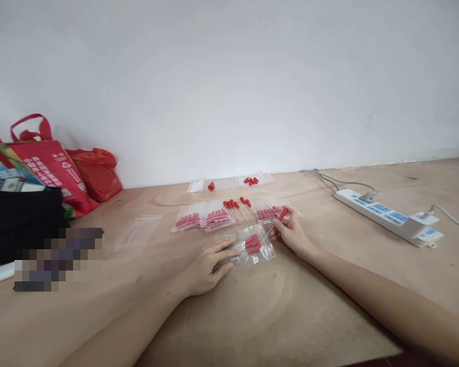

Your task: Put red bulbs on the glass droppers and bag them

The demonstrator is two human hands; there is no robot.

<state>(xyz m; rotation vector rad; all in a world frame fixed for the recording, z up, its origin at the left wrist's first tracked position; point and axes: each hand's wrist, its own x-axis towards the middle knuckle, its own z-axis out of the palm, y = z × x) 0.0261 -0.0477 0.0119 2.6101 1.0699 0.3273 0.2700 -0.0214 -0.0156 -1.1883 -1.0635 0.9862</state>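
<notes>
My left hand (210, 265) grips the edge of a clear plastic bag (266, 251) lying on the table, thumb below and fingers on top. Several red-bulbed droppers (253, 243) lie inside that bag, their bulbs to the right. Between the fingertips of my right hand (292, 232) is one dropper (283, 214), its red bulb up and its thin tube slanting down-left to the bag; whether the tip is inside, I cannot tell. Just beyond lie loose droppers (231, 205) and two more (245, 202), bulbs pointing away from me.
Filled zip bags (189, 219) of droppers flank the loose ones. Farther back are red bulbs (251, 181) and thin clear tubes (225, 184) on plastic. A flat bag (139, 232) lies left. A power strip (386, 214) with cords stands right; red bags (95, 173) stand far left.
</notes>
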